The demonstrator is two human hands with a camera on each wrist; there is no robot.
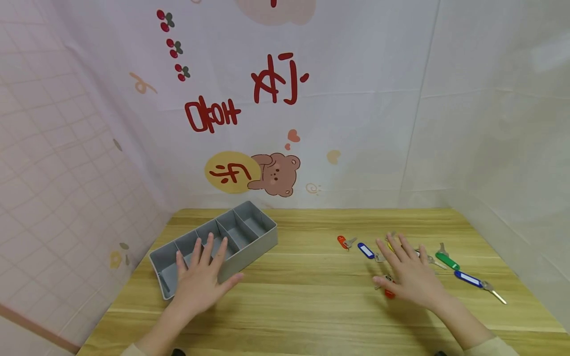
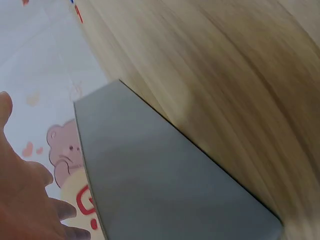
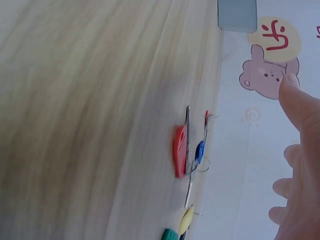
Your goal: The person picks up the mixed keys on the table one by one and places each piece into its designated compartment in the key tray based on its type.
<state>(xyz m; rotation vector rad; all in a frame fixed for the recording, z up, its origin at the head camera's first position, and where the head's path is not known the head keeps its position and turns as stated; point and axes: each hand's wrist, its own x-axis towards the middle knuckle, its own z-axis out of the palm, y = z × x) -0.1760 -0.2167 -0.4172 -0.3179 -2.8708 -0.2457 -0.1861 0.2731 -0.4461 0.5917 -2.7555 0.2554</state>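
Note:
My left hand [image 1: 200, 283] hovers with spread fingers in front of the grey divided box [image 1: 256, 249], overlapping its near side in the head view. On the right, my right hand [image 1: 413, 278] is spread above a scatter of keys with coloured tags, partly hiding them. Around it lie a red key tag [image 1: 342, 242], a blue key tag [image 1: 366, 250], a green key tag [image 1: 447, 260] and another blue key tag [image 1: 468, 279] with its key [image 1: 493, 291]. A second red key tag [image 1: 389, 292] shows beneath the thumb. In the right wrist view, a yellow key tag [image 3: 186, 220] also appears. Neither hand holds anything.
The wooden table [image 1: 303, 296] carries the box at the left and the keys at the right, with bare wood between. A white printed curtain [image 1: 356, 123] stands behind, and a grid-patterned sheet [image 1: 53, 173] closes the left side.

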